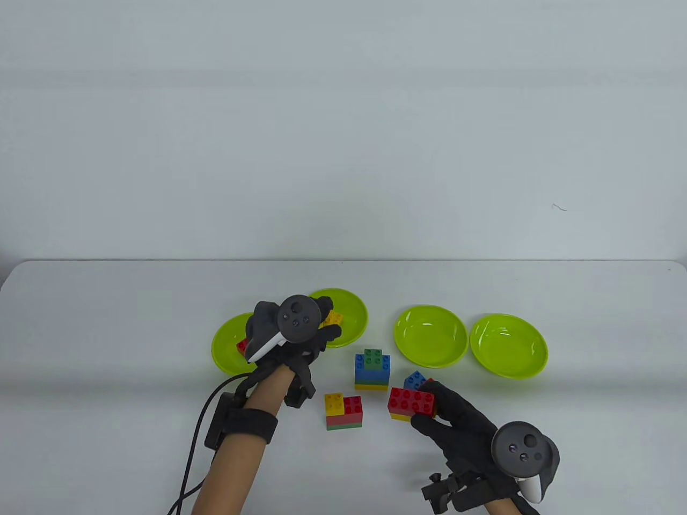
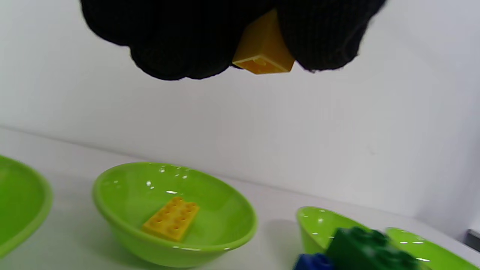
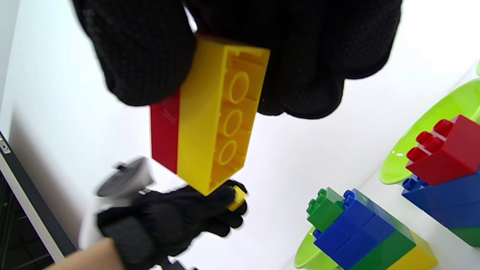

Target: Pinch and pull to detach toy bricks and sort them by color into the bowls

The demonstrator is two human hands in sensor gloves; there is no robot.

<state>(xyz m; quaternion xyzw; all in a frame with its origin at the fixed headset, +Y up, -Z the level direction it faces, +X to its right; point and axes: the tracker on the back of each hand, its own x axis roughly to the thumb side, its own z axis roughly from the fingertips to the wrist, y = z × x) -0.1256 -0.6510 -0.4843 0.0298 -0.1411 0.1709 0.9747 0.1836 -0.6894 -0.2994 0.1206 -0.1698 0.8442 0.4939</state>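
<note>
So far only a start has been made, by my reading. The left hand pinches a small yellow brick between its fingertips, and directly below that pinch sits a green bowl with one flat yellow brick already in it, so this piece looks about to join its colour. The bowl to the left of that one holds something red, mostly hidden under the hand. The other two bowls, and, just beyond the right hand, show nothing inside.

The right hand grips a red-on-yellow stack, fingers curled round its upper end; those two are yet to be pulled apart. A blue-topped stack stands just beside that grip. Between the two hands stand a green, blue and yellow tower and a yellow, red and green block, both fully joined. Most of the detaching and all the blue and green sorting look left to do.
</note>
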